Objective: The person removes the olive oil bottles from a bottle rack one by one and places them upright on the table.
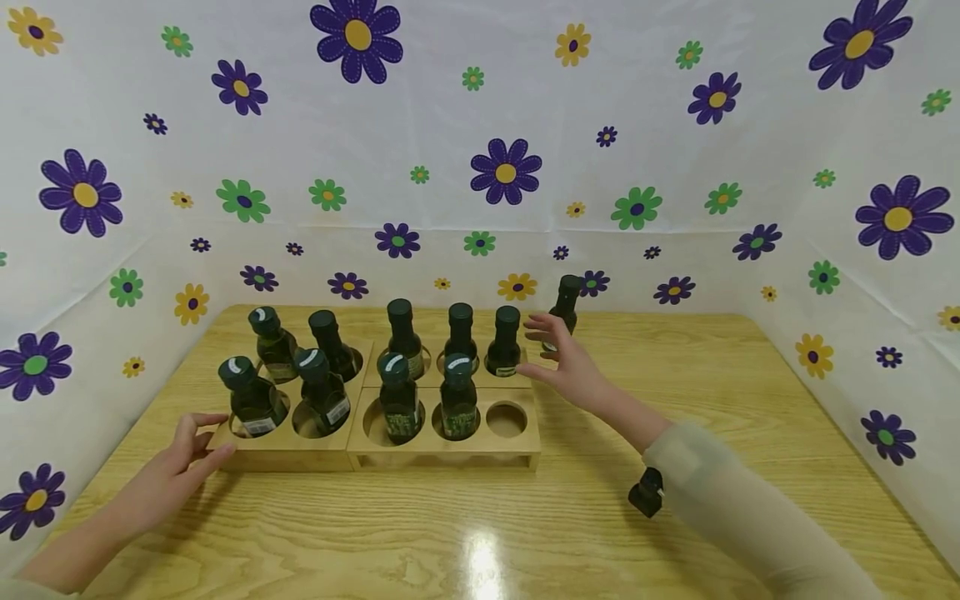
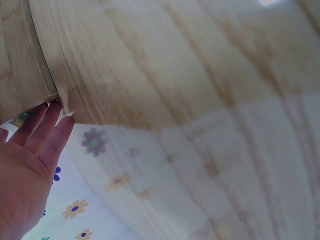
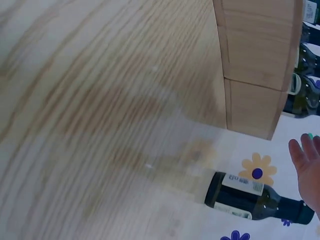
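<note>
Two light wooden bottle racks stand end to end: a left rack (image 1: 292, 460) and a right rack (image 1: 442, 458). Several dark green capped bottles (image 1: 399, 408) stand in their round holes, and one round hole (image 1: 507, 420) at the front right shows no bottle. My left hand (image 1: 176, 467) rests on the left rack's near left corner, fingertips against its end. Beyond the right rack's far right corner, a lone dark bottle (image 1: 567, 304) stands upright on the table. My right hand (image 1: 567, 367), fingers spread, is in front of it with nothing in its grasp, overlapping its lower part.
A wooden table (image 1: 660, 550) carries everything. White cloth (image 1: 420, 108) with purple, yellow and green flowers hangs behind and along both sides. A small black device (image 1: 647, 493) is by the right sleeve (image 1: 705, 467).
</note>
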A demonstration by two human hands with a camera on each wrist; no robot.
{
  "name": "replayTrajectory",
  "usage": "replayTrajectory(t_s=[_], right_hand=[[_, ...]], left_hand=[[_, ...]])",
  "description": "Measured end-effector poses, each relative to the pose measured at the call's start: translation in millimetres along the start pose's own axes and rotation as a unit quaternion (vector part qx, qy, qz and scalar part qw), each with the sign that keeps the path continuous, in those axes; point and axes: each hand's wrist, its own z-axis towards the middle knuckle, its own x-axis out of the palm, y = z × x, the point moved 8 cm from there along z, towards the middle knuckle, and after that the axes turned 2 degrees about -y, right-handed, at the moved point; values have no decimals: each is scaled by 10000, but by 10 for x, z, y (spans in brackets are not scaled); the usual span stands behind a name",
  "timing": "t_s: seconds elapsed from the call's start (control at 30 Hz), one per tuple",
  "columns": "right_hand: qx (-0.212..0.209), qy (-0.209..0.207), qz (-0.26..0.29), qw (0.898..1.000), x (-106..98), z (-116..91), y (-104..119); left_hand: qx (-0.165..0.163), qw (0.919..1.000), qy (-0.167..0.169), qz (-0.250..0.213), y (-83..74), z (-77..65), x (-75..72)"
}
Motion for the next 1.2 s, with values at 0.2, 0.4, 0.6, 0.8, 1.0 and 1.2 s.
replayTrajectory(t_s=[0.2,0.4,0.6,0.8,1.0,1.2], right_hand=[[118,121,-86,9998,159,78,-120],[321,247,-336,9986,273,104,-213],[226,212,-567,9979,304,109,-238],[-20,83,-727,9973,302,120,-209],[32,63,-779,9969,309,131,-203],[72,41,-827,9965,305,124,-196]], left_hand=[[3,10000,-10,-35,4,-7,0],[-21,10000,9,-31,0,-8,11],[-84,9999,61,3,19,-4,22],[-96,9999,87,-20,38,-1,17],[-102,9999,65,-36,38,-5,10],[-106,9999,72,56,31,-3,14]])
